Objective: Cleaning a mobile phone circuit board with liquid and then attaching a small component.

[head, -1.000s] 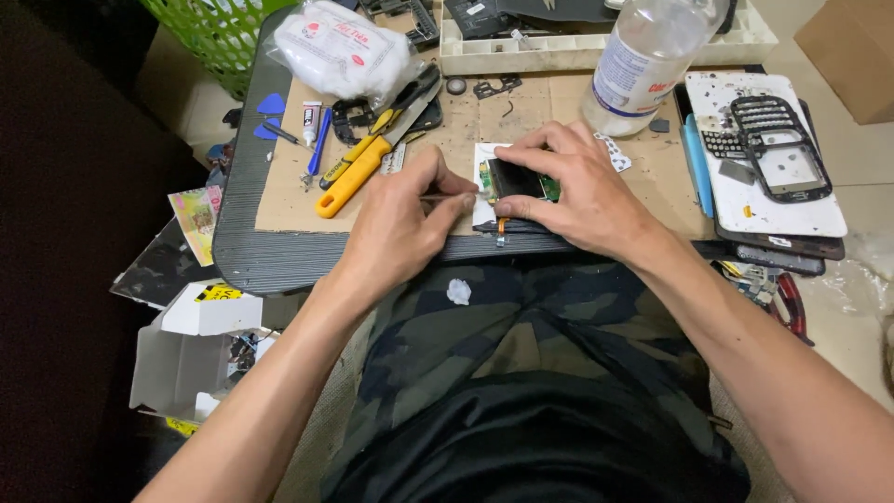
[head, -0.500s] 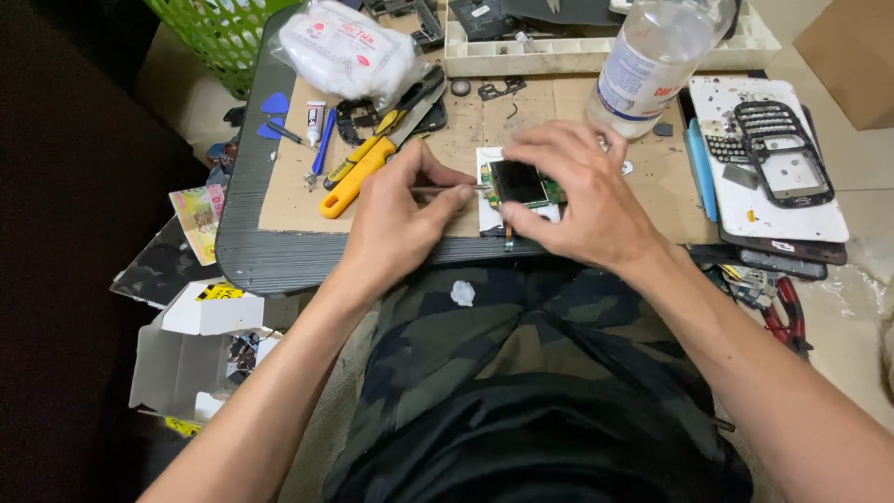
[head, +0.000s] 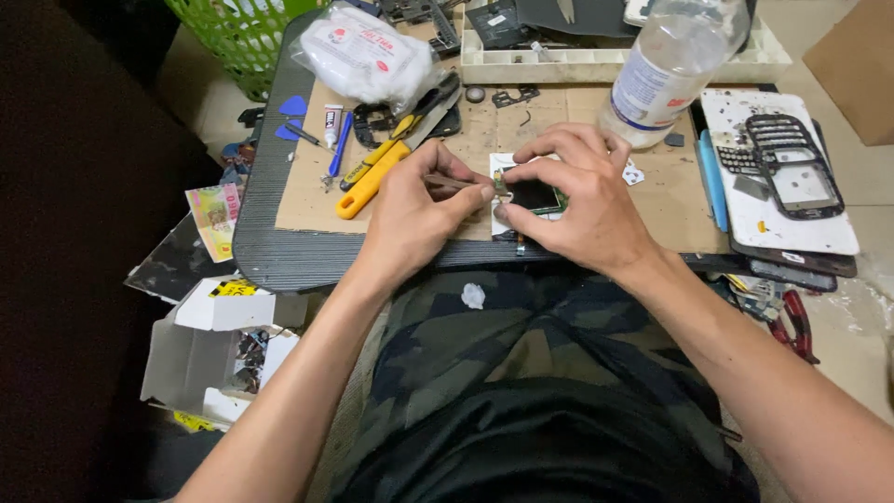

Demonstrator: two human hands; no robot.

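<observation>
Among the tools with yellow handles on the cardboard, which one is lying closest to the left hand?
The plain yellow-handled tool, whose handle end lies just beside the left hand. The yellow-and-black one lies farther up.

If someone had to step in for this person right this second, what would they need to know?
Left hand: pinches a thin tool, its tip against the left edge of the small circuit board.
Right hand: arched over the board, fingertips pressing it flat on the white pad on the cardboard mat.
Nearby: yellow-handled tools left of the hands, plastic bottle behind, a phone frame and keypad piece on the right.
Done: the phone is already apart, the board lies bare.
Left: the work at the board's edge is unfinished; which part is being worked is hidden by fingers.
</observation>
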